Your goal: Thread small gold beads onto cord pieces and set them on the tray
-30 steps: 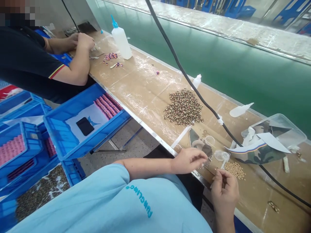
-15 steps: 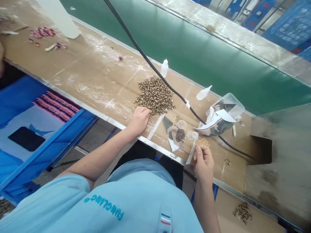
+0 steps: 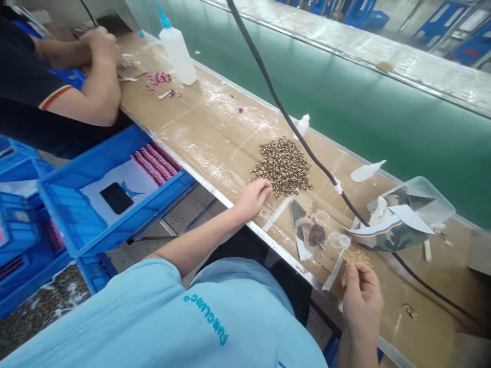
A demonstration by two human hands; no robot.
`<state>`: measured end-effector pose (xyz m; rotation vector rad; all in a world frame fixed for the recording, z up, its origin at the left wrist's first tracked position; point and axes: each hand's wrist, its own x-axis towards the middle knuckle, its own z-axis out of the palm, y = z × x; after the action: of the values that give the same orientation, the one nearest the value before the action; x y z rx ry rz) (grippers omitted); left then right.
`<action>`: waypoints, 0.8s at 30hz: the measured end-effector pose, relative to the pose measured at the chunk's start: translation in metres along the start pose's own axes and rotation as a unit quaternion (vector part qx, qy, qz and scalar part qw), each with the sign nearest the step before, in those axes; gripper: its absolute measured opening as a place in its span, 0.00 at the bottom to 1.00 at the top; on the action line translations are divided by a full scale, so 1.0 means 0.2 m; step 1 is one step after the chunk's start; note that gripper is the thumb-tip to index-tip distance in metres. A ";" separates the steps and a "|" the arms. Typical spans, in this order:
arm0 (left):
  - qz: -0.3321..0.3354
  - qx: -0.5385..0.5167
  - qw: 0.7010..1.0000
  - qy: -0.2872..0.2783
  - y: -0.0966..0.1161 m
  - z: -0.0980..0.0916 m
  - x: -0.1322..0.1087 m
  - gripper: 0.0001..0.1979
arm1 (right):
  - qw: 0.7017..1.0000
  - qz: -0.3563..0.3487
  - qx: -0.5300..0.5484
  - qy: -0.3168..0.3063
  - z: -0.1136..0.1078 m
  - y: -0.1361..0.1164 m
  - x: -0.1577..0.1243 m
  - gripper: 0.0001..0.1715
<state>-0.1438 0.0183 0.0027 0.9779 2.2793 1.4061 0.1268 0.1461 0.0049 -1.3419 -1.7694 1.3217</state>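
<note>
Two hands: left hand [image 3: 253,199] still curled at bead pile [image 3: 283,166]; right hand [image 3: 361,296] pinching something tiny [image 3: 353,267]

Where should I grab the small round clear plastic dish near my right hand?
Pinch the rim of the small round clear plastic dish from straight above, with your right hand. It appears to lie flat and shallow, so the rim is the edge to catch; take the side away from the small heap of brass-coloured beads beside it.
</note>
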 end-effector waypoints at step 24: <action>-0.146 -0.433 0.849 -0.265 0.23 0.36 -0.24 0.09 | 0.727 -0.460 -0.506 -0.062 -0.07 -0.24 0.26 0.16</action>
<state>-0.0503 0.0488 0.0039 0.5658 1.1163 1.5283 0.1023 0.1997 0.0470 -0.4905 -2.8256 -0.2072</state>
